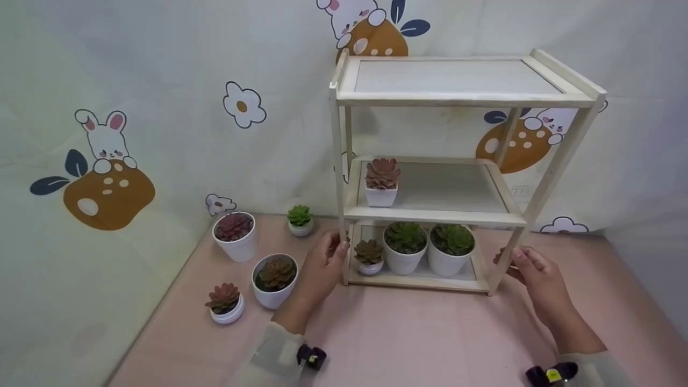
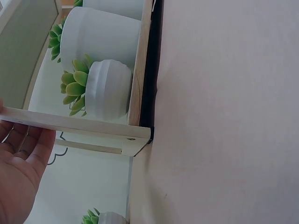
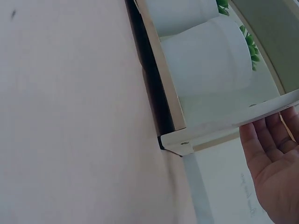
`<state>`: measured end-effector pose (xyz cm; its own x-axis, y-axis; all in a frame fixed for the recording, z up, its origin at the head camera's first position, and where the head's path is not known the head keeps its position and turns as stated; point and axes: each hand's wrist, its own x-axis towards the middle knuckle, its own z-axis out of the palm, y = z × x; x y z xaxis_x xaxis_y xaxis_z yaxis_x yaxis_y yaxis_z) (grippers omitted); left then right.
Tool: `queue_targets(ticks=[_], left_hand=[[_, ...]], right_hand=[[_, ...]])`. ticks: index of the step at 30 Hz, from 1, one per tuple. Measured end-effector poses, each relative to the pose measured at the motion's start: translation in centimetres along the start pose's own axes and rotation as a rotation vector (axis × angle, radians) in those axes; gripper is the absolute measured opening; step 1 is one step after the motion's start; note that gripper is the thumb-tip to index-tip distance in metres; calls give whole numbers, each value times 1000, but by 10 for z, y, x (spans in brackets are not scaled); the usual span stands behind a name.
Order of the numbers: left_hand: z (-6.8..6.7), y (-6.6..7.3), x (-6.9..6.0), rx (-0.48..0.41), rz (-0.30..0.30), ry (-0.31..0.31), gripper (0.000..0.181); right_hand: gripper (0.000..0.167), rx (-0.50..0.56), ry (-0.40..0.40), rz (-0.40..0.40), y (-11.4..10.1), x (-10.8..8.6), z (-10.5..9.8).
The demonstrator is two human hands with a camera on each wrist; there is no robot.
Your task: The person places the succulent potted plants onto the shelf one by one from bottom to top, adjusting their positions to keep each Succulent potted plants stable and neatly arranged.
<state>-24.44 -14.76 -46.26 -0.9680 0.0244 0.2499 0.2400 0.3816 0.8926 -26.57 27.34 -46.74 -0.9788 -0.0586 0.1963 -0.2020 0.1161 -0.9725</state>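
A wooden three-tier shelf [image 1: 419,216] stands upright on the pink tabletop. My left hand [image 1: 321,269] grips its left post low down, thumb in front and fingers behind. On the opposite side my right hand [image 1: 543,285] holds the right post at a similar height. The bottom tier carries a small brown succulent [image 1: 369,255] and two green succulents in white pots [image 1: 406,260] [image 1: 451,260]. A pinkish succulent in a square pot [image 1: 381,196] sits at the left of the middle tier. In the wrist views, the left hand [image 2: 21,168] and right hand [image 3: 275,172] touch the side frame.
Left of the shelf stand a dark red succulent [image 1: 236,242], a small green one [image 1: 300,220], a brown one in a round pot [image 1: 274,290] and a small reddish one [image 1: 226,306]. Behind hangs a pale cloth [image 1: 177,70] with rabbit prints.
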Motion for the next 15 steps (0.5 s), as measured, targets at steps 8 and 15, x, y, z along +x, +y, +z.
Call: queue_targets(ticks=[8,15], left_hand=[[1,2,3,15,13,10,39],[0,3,-1,36,57,33,38]], right_hand=[[41,-60,5,14,2,0,-2],[39,-42,4,19,3,0,0]])
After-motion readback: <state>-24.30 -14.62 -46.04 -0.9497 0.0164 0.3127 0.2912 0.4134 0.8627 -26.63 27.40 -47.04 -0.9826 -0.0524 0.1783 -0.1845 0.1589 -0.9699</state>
